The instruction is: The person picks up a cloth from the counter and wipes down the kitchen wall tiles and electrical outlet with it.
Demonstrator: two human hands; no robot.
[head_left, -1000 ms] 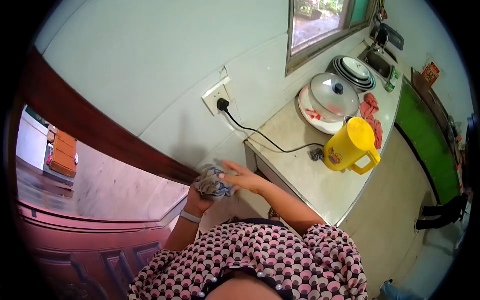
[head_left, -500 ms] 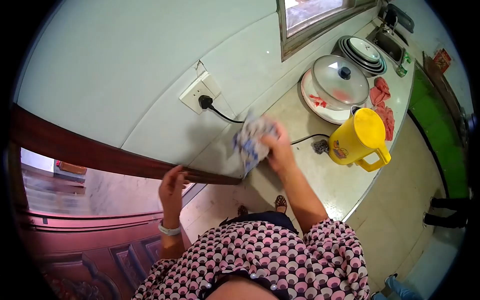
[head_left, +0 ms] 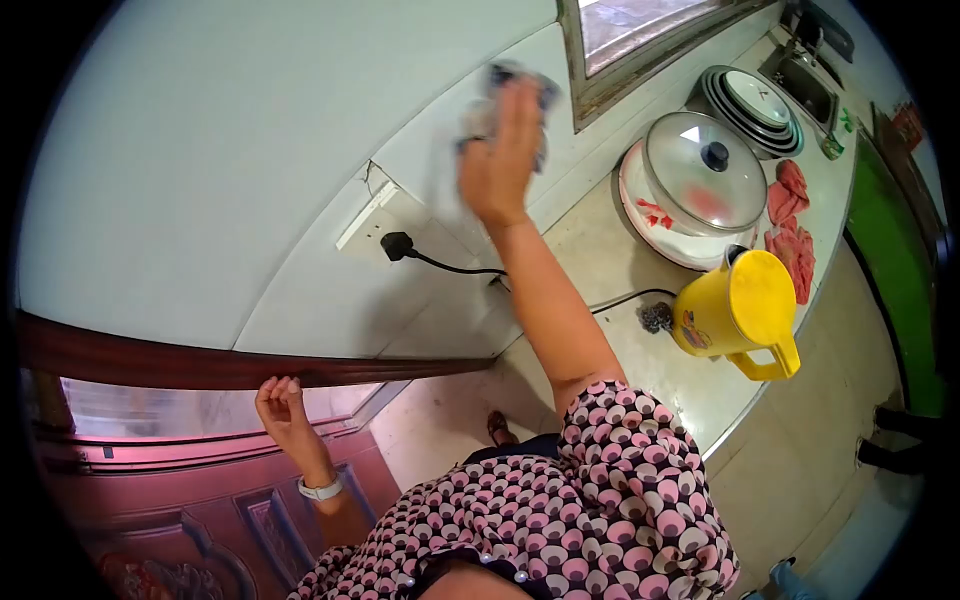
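Note:
My right hand (head_left: 503, 165) is raised against the white tiled wall (head_left: 440, 130), fingers stretched up over a crumpled grey-and-blue cloth (head_left: 545, 92) and holding it to the tiles. Part of the cloth is covered by the hand, and both are slightly blurred. Below and left of them is a wall socket (head_left: 368, 222) with a black plug (head_left: 397, 246) in it. My left hand (head_left: 284, 408), with a pale band at the wrist, is at the lower edge of the dark wooden door frame (head_left: 180, 358). Its fingers are loosely bent, with nothing visible in them.
On the counter (head_left: 640, 375) stand a yellow jug-shaped kettle (head_left: 750, 300), a basin (head_left: 640, 215) with a glass-lidded bowl (head_left: 690, 175), stacked basins (head_left: 745, 110) and red cloths (head_left: 792, 245). A scouring pad (head_left: 656, 317) lies beside the kettle. A pink door (head_left: 210, 490) is at lower left.
My right hand has moved the cloth from low by the counter's end up the wall, above the socket. My left hand has shifted left and down along the door frame.

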